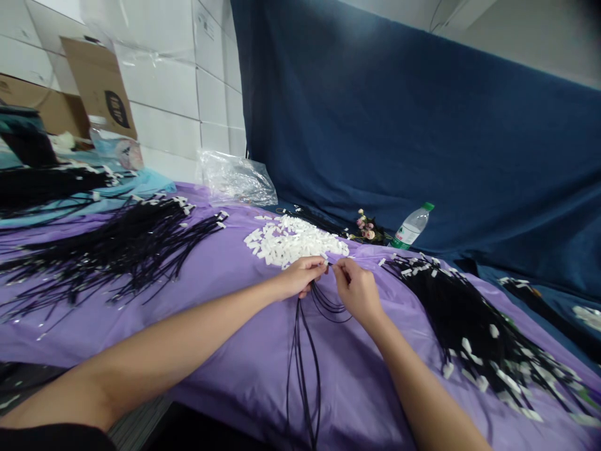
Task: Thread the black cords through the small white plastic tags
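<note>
Purple table cover [225, 275]: spread beneath white connectors [291, 241], heaped just beyond the hands.
Left hand [304, 276]: closed on looped black cables [307, 351].
Right hand [355, 285]: pinched on a cable end [330, 264].
Cable-end axis: crosswise, between both hands' fingertips; nearer hand not discernible.

Pale lettering is running sideways across a dark oval emblem [116, 109] on an upright cardboard flap [89, 81], too blurred to be spelling out a certain word. A green-capped bottle [420, 218] is carrying a white label [407, 233] with red and green marks, also illegible. Small print [205, 25] on a stacked white carton [211, 53] is proving too faint to read.
</note>
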`<state>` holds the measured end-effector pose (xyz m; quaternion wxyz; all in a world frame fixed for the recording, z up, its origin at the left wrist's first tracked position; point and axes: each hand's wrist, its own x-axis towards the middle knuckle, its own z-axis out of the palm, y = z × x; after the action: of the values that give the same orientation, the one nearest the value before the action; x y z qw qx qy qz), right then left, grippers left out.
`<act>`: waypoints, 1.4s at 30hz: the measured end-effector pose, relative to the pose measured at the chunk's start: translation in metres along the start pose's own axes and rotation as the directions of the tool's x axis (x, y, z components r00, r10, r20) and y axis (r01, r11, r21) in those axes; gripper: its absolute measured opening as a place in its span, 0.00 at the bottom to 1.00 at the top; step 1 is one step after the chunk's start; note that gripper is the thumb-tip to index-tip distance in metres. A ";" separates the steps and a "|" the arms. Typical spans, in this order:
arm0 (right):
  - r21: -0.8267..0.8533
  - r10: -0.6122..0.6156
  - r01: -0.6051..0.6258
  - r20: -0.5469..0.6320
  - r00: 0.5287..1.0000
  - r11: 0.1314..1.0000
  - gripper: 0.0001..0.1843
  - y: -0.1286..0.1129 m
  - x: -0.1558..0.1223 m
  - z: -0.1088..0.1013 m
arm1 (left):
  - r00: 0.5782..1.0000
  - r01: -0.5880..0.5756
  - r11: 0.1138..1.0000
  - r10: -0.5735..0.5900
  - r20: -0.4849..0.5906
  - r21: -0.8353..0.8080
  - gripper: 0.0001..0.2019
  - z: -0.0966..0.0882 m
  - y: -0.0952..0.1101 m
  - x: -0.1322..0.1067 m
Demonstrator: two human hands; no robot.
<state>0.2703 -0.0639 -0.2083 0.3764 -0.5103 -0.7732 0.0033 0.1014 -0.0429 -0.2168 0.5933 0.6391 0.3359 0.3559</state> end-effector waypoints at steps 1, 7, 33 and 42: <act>-0.003 0.002 -0.002 -0.002 1.000 1.000 0.09 0.000 0.000 0.000 | 1.000 0.007 1.000 -0.007 -0.005 -0.003 0.13 0.001 0.000 0.000; -0.009 0.022 -0.022 -0.025 0.999 1.000 0.08 -0.004 0.000 -0.001 | 0.999 0.034 0.997 -0.035 -0.013 -0.076 0.11 0.004 0.003 -0.001; -0.164 -0.474 0.475 0.049 0.879 0.865 0.08 -0.027 -0.009 -0.004 | 0.874 -0.001 0.778 -0.305 -0.378 -0.629 0.05 -0.021 0.005 0.021; -0.126 -0.400 0.434 0.225 0.888 0.892 0.11 -0.018 -0.008 0.004 | 0.865 -0.024 0.718 -0.334 -0.375 -0.695 0.06 -0.020 0.007 0.021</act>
<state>0.2556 -0.0768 -0.2089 0.2458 -0.3595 -0.8951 -0.0955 0.0951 -0.0153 -0.2073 0.7122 0.2383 0.3711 0.5461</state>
